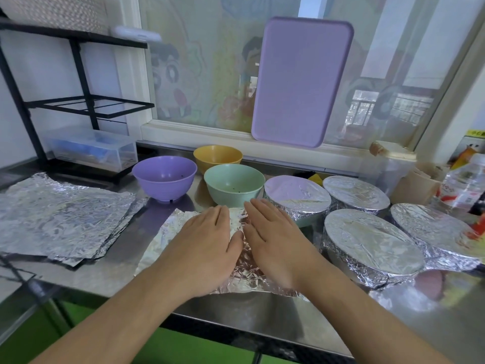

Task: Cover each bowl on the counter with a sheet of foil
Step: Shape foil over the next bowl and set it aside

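Both hands lie flat, fingers straight, pressing a foil sheet (183, 232) at the front of the steel desk (262, 319); the left hand (207, 243) and right hand (273, 237) sit side by side, each grip wide and holding nothing. Whether a bowl sits under this sheet is hidden. The foil looks feather-light, crinkly and easy to tear, so I judge it best lifted by its edges or corners. A foil stack (63, 219) lies to the left. 3 bowls stand uncovered: purple bowl (164, 177), green bowl (233, 182), yellow bowl (217, 156). 4 covered bowls (367, 245) sit right. The desk looks slick, below a window (210, 74).
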{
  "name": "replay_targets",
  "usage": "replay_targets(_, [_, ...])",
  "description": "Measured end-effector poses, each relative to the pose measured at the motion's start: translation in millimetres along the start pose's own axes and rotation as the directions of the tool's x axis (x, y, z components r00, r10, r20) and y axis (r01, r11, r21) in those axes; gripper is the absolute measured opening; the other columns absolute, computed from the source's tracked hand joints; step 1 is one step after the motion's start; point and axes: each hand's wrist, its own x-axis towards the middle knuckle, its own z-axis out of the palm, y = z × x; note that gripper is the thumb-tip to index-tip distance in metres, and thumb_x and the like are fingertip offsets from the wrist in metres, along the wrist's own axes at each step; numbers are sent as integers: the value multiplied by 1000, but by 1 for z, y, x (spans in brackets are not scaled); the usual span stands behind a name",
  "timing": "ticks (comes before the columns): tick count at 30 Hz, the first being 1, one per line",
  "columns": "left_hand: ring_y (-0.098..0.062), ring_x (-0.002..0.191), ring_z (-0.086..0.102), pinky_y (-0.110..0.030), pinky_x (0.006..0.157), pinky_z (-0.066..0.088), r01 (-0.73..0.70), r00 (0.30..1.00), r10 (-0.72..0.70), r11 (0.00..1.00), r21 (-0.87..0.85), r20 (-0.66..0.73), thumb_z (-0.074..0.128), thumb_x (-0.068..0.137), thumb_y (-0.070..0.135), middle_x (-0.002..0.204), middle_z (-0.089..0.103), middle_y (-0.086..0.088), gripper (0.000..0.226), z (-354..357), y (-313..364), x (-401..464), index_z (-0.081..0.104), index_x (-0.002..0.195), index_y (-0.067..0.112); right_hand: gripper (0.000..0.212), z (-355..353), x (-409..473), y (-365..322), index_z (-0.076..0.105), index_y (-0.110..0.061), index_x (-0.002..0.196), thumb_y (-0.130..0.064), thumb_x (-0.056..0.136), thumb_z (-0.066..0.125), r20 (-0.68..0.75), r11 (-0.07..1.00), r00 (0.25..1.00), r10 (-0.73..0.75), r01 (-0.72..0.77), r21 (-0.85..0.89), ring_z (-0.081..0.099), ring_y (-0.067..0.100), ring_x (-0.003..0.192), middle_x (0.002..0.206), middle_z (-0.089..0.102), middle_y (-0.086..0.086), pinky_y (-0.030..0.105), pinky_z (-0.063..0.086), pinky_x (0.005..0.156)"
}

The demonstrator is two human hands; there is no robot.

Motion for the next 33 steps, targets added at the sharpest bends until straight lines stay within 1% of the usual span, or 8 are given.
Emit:
replay_targets(4, [-14, 162, 1, -31, 131, 6, -2, 1000, 2, 1000, 13, 22, 21, 111, 47, 177, 0, -6, 71, 3, 2, -2, -1, 167, 9, 89, 11, -19, 0, 23, -11, 165, -59, 100, -14, -45, 1000, 999, 22, -23, -18, 11, 24, 161, 173, 20, 9, 44, 15, 129])
replay_targets(8, [-11, 160, 6, -33, 131, 10, -16, 1000, 16, 999, -33, 13, 20, 108, 55, 175, 10, -4, 75, 6, -3, -2, 4, 168, 12, 89, 11, -29, -3, 5, -16, 169, -63, 94, -7, -36, 993, 995, 90, -87, 84, -4, 14, 162, 177, 4, 1, 39, 7, 131])
replay_targets(12, [-2, 158, -16, -24, 126, -7, -54, 996, 58, 997, -58, 65, 12, 98, 76, 175, -14, 7, 91, 2, -4, -13, -11, 167, 21, 98, 10, -26, 3, 13, -9, 167, -59, 93, -27, 12, 999, 999, 41, -41, 23, -4, 18, 163, 177, 2, 7, 38, 6, 131])
replay_targets(15, [-5, 158, -22, -30, 130, -5, -86, 993, 82, 996, 39, 84, -5, 79, 94, 174, -21, 4, 115, 6, -8, -16, -18, 166, 20, 68, -5, -20, 4, 35, -8, 159, -44, 105, 15, 35, 987, 997, 75, -80, 138, 25, 28, 158, 169, 30, 12, 46, 24, 128])
replay_targets(18, [-9, 158, -22, -36, 132, -1, -106, 990, 95, 989, 102, 108, -7, 75, 99, 174, -22, 0, 124, 8, -12, -12, -19, 165, 16, 41, -15, -5, 2, 60, 8, 120, -19, 102, 34, 104, 990, 995, 3, -17, 137, 39, 53, 146, 153, 44, 37, 64, 41, 115])
replay_targets(25, [-13, 160, -18, -37, 132, 1, -163, 984, 146, 969, 186, 102, 1, 69, 107, 175, -15, -7, 139, 9, -13, -10, -13, 166, 8, 100, -8, 26, -14, 17, -27, 168, -60, 81, -18, 121, 999, 991, -54, 54, 6, 7, 13, 162, 176, 13, -9, 42, 11, 130])
replay_targets(30, [-17, 160, -20, -35, 130, -6, -132, 984, 104, 971, 200, 143, 11, 67, 108, 173, -22, -8, 143, 4, -9, -13, -19, 164, 7, 64, -13, 15, -9, 36, -19, 158, -45, 109, 6, 113, 1000, 994, 6, -6, -3, 21, 21, 157, 168, 29, 4, 43, 20, 127])
replay_targets(33, [-12, 159, -22, -32, 129, -6, -105, 981, 83, 987, 119, 177, 21, 72, 105, 173, -24, -4, 138, -1, -9, -14, -22, 163, 11, 68, -8, 8, -2, 42, -12, 157, -48, 107, 14, 82, 994, 995, 51, -58, 89, 26, 30, 158, 168, 35, 13, 47, 23, 128])
